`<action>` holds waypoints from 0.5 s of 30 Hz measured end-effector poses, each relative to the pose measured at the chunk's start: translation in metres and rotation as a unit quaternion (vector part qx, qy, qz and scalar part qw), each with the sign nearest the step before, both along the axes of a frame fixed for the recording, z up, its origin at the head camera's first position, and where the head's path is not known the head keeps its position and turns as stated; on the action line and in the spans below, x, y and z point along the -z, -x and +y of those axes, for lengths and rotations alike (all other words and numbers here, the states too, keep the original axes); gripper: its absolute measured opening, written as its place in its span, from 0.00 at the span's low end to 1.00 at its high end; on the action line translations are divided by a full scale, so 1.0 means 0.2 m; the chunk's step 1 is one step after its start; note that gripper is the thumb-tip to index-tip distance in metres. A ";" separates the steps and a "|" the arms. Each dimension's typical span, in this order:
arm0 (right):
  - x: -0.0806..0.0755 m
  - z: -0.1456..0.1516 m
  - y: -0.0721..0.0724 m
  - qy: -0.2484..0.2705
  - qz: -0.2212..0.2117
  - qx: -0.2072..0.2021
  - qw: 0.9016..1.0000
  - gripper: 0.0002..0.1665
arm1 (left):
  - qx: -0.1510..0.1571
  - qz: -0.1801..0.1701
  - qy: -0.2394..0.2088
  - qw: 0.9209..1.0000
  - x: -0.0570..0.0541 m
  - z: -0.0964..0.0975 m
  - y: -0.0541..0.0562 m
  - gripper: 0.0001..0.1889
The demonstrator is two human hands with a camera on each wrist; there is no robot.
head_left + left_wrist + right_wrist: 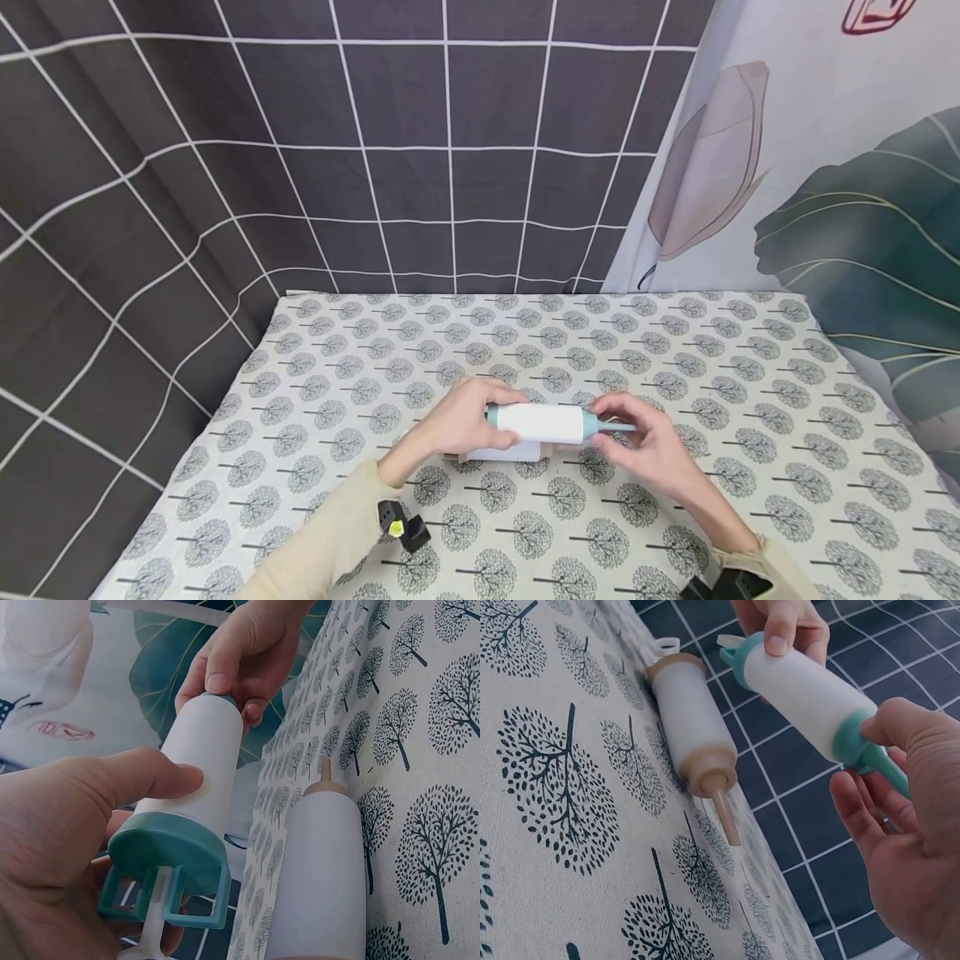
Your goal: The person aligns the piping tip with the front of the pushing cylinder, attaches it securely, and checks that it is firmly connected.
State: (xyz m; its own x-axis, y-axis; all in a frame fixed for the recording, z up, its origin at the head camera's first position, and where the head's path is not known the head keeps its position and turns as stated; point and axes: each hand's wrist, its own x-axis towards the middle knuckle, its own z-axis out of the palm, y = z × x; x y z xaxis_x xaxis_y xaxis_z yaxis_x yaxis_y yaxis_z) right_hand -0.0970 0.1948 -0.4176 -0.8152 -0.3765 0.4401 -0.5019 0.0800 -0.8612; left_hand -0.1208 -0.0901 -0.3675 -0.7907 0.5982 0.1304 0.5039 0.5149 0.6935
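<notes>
A large white-barrelled syringe (pixel 551 423) with teal ends is held level above the table. My left hand (pixel 468 417) grips the barrel at its handle end, thumb on top; the left wrist view shows the teal handle loops (pixel 169 844) and a white plunger rod. My right hand (pixel 651 442) pinches the teal collar (pixel 849 739) at the other end, thumb on one side and fingers on the other. Past the collar runs a thin teal nozzle (pixel 886 772). A second white syringe (pixel 694 712) with tan ends lies on the cloth just below, partly hidden in the head view.
The table is covered by a pale cloth (pixel 360 517) printed with dark trees. Behind it hangs a dark grid-patterned curtain (pixel 397 183). A pale leaf-printed curtain (pixel 795 92) hangs on the right. Black devices (pixel 405 527) are strapped at both wrists.
</notes>
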 end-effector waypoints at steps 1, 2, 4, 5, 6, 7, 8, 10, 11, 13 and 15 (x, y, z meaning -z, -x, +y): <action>0.00 0.00 0.00 0.000 -0.003 0.002 1.000 0.23 | 0.000 0.000 0.000 1.000 0.00 0.00 0.00 0.24; 0.00 0.00 0.00 -0.002 -0.006 0.006 1.000 0.22 | 0.000 -0.001 0.000 1.000 0.00 0.00 0.00 0.24; -0.01 0.00 0.00 -0.007 -0.012 0.014 1.000 0.20 | -0.002 -0.002 0.001 1.000 -0.01 0.00 0.00 0.24; -0.01 0.00 0.00 -0.010 -0.016 0.018 1.000 0.20 | -0.002 -0.002 0.001 1.000 -0.01 0.00 0.00 0.24; -0.01 -0.01 0.00 -0.012 -0.020 0.021 1.000 0.19 | -0.002 -0.001 0.002 1.000 -0.01 0.00 0.00 0.24; -0.01 -0.01 -0.01 -0.015 -0.023 0.025 0.999 0.18 | -0.002 -0.001 0.003 1.000 -0.01 0.00 -0.01 0.24; -0.01 -0.01 -0.01 -0.017 -0.027 0.028 0.999 0.17 | -0.002 -0.001 0.003 1.000 -0.01 0.00 0.00 0.24; -0.01 -0.01 -0.01 -0.018 -0.032 0.030 0.999 0.16 | -0.002 -0.001 0.003 1.000 -0.01 0.00 0.00 0.24; -0.01 -0.01 -0.01 -0.017 -0.034 0.030 0.999 0.15 | -0.002 -0.001 0.003 1.000 -0.01 0.00 0.00 0.24; -0.01 -0.01 -0.01 -0.015 -0.034 0.029 0.999 0.14 | -0.003 -0.003 0.003 1.000 -0.01 0.00 0.00 0.24; 0.00 -0.01 -0.01 -0.014 -0.034 0.027 0.999 0.14 | -0.003 -0.004 0.004 1.000 -0.01 0.00 0.00 0.24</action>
State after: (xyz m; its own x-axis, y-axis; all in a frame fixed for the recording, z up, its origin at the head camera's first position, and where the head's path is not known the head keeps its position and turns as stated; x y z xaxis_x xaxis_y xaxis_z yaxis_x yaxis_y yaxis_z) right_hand -0.0958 0.1938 -0.4167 -0.8617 -0.3434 0.3735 -0.4374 0.1300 -0.8898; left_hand -0.1201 -0.0899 -0.3662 -0.7955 0.5941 0.1197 0.4953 0.5235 0.6933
